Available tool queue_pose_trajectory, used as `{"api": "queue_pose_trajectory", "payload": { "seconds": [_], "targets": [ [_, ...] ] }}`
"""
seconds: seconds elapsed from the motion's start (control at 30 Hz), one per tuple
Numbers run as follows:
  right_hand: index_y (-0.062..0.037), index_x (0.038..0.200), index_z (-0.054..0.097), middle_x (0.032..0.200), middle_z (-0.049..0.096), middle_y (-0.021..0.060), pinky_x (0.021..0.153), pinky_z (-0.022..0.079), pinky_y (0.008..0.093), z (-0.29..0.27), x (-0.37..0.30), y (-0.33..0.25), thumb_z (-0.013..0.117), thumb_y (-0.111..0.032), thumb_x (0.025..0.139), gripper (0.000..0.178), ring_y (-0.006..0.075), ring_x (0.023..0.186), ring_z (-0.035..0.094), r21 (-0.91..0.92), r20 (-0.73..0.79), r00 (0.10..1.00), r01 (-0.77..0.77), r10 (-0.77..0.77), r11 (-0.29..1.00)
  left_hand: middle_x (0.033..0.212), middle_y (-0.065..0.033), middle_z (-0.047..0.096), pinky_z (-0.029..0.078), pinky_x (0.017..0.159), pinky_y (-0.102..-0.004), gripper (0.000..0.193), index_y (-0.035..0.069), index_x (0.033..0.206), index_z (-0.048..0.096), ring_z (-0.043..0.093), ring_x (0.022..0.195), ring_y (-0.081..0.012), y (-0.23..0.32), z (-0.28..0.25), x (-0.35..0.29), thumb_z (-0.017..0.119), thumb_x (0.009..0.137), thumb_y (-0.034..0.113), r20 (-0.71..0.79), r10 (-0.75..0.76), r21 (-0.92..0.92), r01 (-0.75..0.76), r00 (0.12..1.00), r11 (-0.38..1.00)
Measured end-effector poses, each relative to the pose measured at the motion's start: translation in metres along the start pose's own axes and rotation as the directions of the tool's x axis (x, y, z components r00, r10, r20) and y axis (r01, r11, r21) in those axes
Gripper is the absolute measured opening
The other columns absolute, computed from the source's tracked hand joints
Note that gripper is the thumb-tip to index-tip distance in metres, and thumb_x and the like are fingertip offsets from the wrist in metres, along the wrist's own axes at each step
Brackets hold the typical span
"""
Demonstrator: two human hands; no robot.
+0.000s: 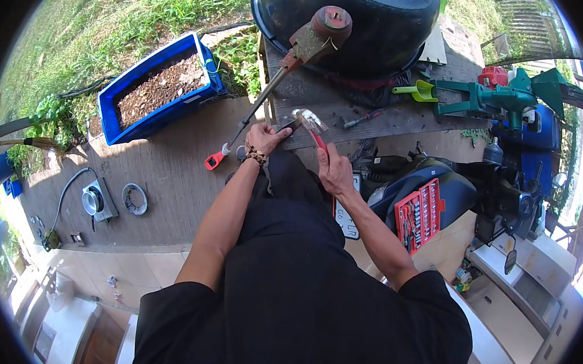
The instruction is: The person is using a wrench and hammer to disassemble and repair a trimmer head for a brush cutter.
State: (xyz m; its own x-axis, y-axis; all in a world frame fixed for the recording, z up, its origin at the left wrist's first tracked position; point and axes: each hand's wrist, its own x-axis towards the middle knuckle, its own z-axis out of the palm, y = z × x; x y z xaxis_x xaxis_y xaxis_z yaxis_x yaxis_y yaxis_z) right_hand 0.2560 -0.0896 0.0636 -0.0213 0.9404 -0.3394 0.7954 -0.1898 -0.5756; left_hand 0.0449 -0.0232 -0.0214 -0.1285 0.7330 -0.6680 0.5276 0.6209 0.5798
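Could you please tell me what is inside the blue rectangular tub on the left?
The blue tub holds brown, crumbly soil-like material with paler bits on its surface. Whatever lies beneath that top layer is covered and cannot be seen.

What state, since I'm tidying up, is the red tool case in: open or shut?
Open: the red tool case lies spread on the dark motorcycle seat, its rows of tools showing.

Black short-sleeved top (312,307), beaded bracelet (256,157), dark trousers (280,189)
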Motion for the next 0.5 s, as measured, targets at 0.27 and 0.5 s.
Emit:
{"api": "queue_pose_trajectory", "payload": {
  "seconds": [0.27, 0.5],
  "targets": [
    [0.0001, 0.105, 0.053, 0.07, 0.061, 0.0272, 0.057, 0.048, 0.0523, 0.014, -0.008, 0.02, 0.043, -0.03, 0.105, 0.032, 0.0496, 0.066, 0.062, 0.006, -0.138, 0.988, 0.069, -0.067, 0.998, 0.061, -0.0034, 0.064, 0.05, 0.059, -0.0326, 0.061, 0.01, 0.062, 0.059, 0.063, 0.06, -0.0156, -0.005, 0.002, 0.003, 0.085, 0.062, 0.066, -0.009, 0.037, 0.027, -0.036, 0.999, 0.999],
    [-0.0011, 0.106, 0.052, 0.072, 0.062, 0.0321, 0.061, 0.046, 0.0605, 0.004, -0.009, 0.0, 0.038, -0.037, 0.106, 0.039, 0.0529, 0.072, 0.062, 0.246, -0.339, 0.936, 0.19, -0.1, 0.95, 0.058, -0.0057, 0.063, 0.049, 0.059, -0.0378, 0.063, 0.009, 0.058, 0.058, 0.065, 0.06, -0.0206, -0.008, 0.0, 0.003, 0.086, 0.061, 0.065, -0.026, 0.074, 0.022, -0.073, 0.997, 0.997]
  ]
}}
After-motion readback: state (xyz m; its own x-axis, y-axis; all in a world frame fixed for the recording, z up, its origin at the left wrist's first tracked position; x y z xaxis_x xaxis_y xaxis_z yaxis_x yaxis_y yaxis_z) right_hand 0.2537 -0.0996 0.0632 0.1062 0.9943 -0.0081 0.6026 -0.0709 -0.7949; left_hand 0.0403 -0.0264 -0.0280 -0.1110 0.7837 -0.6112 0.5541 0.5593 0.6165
